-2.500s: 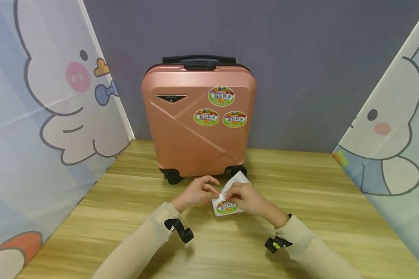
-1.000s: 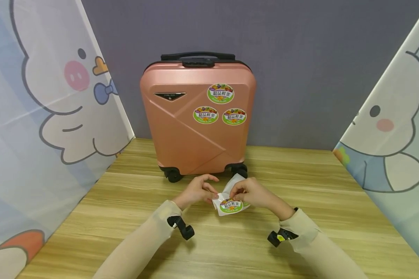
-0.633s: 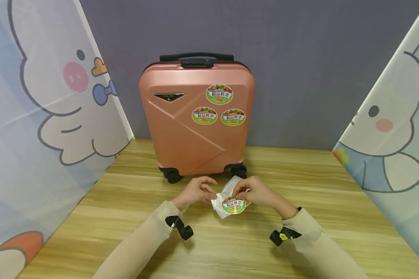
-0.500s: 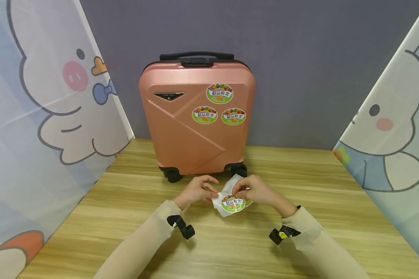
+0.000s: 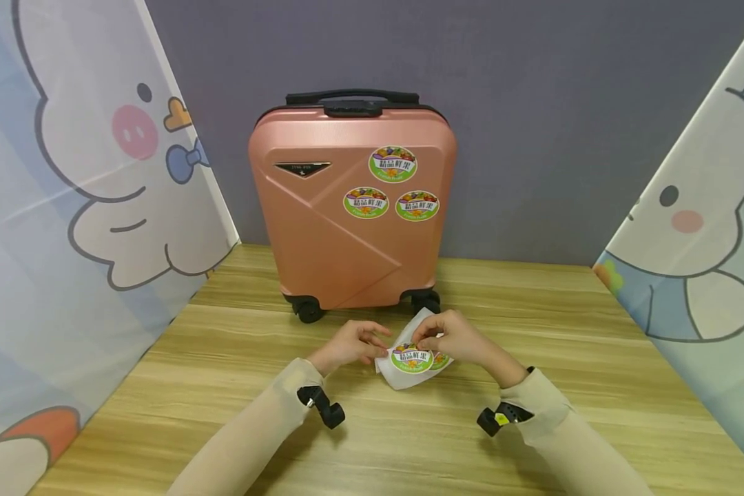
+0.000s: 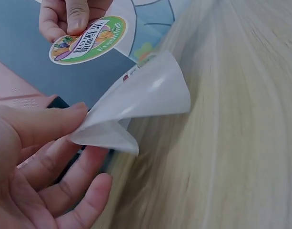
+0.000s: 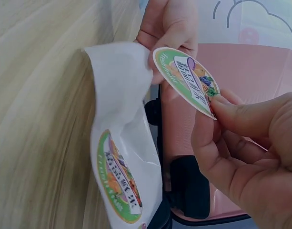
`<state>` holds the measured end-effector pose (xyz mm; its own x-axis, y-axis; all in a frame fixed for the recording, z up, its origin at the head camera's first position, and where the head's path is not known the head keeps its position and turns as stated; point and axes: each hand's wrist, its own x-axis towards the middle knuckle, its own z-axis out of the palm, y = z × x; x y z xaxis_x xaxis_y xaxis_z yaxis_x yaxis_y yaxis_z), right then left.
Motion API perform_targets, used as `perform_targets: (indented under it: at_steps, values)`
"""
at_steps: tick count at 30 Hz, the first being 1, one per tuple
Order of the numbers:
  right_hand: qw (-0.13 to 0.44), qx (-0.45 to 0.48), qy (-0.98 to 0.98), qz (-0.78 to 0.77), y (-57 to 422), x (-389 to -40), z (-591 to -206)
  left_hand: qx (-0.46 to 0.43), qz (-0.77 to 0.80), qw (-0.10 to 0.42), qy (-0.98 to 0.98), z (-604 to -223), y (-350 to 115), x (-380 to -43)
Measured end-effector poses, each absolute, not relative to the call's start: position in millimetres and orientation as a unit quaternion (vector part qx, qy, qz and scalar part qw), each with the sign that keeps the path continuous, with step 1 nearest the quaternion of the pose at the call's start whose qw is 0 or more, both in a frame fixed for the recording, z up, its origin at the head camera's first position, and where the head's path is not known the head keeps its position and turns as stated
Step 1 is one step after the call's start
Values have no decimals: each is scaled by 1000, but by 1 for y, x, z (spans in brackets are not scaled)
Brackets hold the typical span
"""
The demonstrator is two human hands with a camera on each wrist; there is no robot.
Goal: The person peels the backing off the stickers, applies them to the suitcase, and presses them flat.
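My right hand (image 5: 454, 337) pinches an oval "Fresh Fruit" sticker (image 7: 184, 78) by its edge, between thumb and fingers. In both wrist views this sticker stands apart from its white backing paper (image 7: 122, 95). The left hand (image 5: 349, 346) holds the paper between thumb and index finger, its other fingers loosely bent. Bent and folded, the paper hangs in front of the suitcase, and another oval sticker (image 7: 118, 176) is still on it. Behind the hands stands a pink suitcase (image 5: 347, 255) with three matching oval stickers on its upper right front.
The suitcase stands on black wheels (image 5: 310, 311) on a wood-grain table (image 5: 533, 317), against a dark grey backdrop (image 5: 533, 124). Cartoon-printed sheets (image 5: 124, 227) flank both sides. Each wrist wears a black camera strap.
The sticker has come off the backing paper into my right hand, which moved slightly right. The other sticker on the paper now shows behind it. My left hand keeps its hold.
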<state>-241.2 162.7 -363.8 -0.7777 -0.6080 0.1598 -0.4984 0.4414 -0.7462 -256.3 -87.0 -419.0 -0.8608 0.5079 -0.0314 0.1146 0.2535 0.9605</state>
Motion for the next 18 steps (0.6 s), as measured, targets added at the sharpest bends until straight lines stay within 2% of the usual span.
perform_targets:
  at_steps: [8,18]
  values:
    - [64,-306,839,-446,164,-244,-369,221,576,177,767,-425,-93,-256]
    - [70,-277,836,-469,165,-248,-370,226,593,111,765,-426,-93,-252]
